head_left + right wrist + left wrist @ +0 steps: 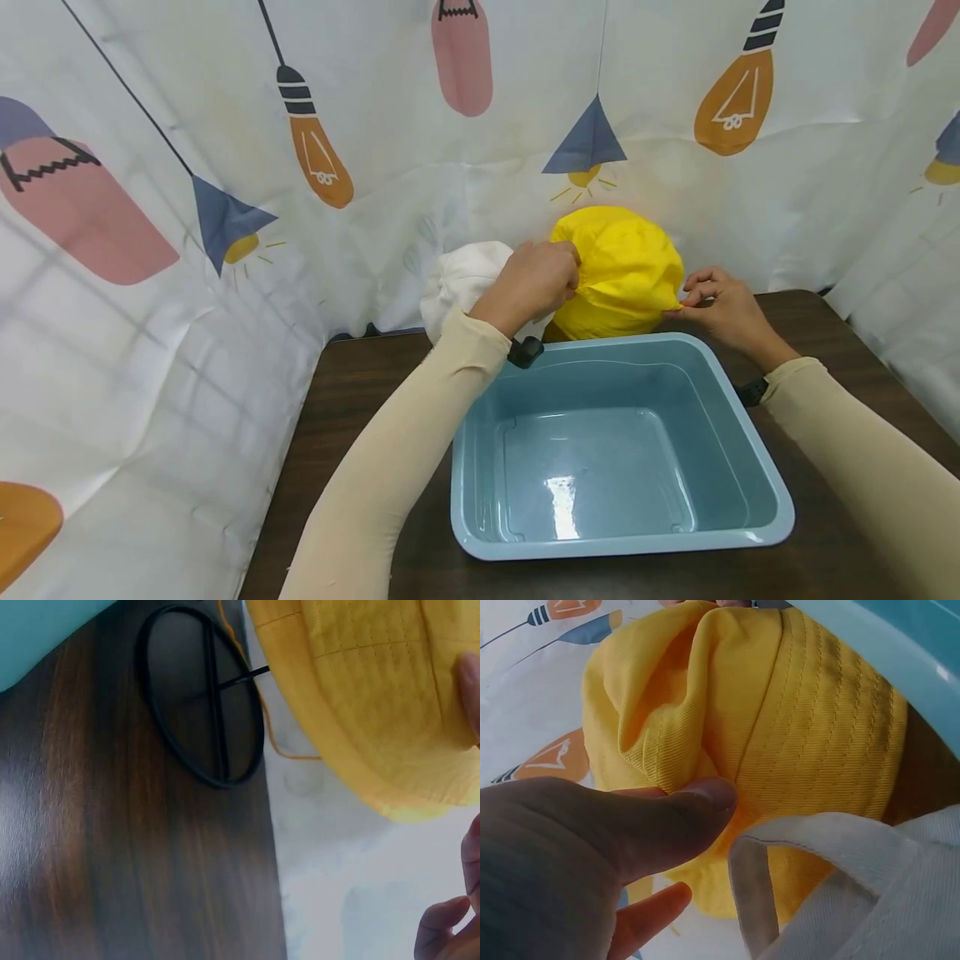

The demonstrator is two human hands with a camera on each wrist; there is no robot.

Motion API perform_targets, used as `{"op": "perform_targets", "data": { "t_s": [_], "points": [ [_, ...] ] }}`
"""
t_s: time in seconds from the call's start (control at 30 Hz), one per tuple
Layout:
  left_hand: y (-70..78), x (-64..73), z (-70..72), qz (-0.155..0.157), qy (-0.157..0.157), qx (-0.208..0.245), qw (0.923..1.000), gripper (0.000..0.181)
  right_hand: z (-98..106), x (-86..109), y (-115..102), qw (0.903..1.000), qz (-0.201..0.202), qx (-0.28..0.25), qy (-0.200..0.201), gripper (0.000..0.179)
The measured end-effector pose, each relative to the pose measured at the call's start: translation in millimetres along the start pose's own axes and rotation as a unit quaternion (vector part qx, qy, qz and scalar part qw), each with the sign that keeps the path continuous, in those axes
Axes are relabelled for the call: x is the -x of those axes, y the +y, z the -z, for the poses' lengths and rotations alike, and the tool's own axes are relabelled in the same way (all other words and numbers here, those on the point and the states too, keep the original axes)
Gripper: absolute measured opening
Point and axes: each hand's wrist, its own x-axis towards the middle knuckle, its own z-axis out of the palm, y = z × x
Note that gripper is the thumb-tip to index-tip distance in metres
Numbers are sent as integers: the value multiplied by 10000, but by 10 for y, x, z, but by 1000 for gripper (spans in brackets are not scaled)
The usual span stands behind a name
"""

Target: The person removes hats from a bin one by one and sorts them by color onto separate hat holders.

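Observation:
A yellow bucket hat (618, 258) with rows of stitching on its brim stands at the back of the table, behind a blue-grey basin (622, 550). My left hand (534, 282) pinches its cloth from the left; in the left wrist view the thumb (697, 802) presses into a fold. On the other side, my right hand (723, 310) pinches the edge of the hat with thumb and fingers. A white cloth hat (457, 279) sits close on the left, partly behind my left hand. In the left wrist view its pale strap (825, 836) overlaps the yellow cloth.
Below the yellow hat, the right wrist view has a black wire stand with a round base (259, 742) on the dark wooden table (150, 870). An orange cord (277, 742) runs beside it. A white printed curtain (405, 167) hangs behind and at both sides.

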Motion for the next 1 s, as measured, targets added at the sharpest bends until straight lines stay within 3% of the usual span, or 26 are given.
{"op": "perform_targets", "data": {
  "t_s": [0.23,0.33,0.53,0.73,0.83,1.0],
  "points": [
    [-36,-30,-29,121,-192,-75,9997,20,-92,-30,-29,9983,-411,-50,-417,21],
    [-27,-38,-41,170,-155,-79,9997,15,-101,-21,-25,9980,-474,-19,-420,21],
    [16,-17,-88,39,219,-195,9996,10,-38,67,-13,9993,-304,-19,-211,27],
    [36,43,-86,-131,381,-138,9991,11,144,126,-72,9984,-88,-100,-558,35],
    [28,88,-54,-182,341,63,9992,15,251,145,-105,9974,-90,161,-701,40],
    [-16,206,19,-267,427,765,9958,32,404,188,-147,9963,-164,408,-738,43]
  ]
}}
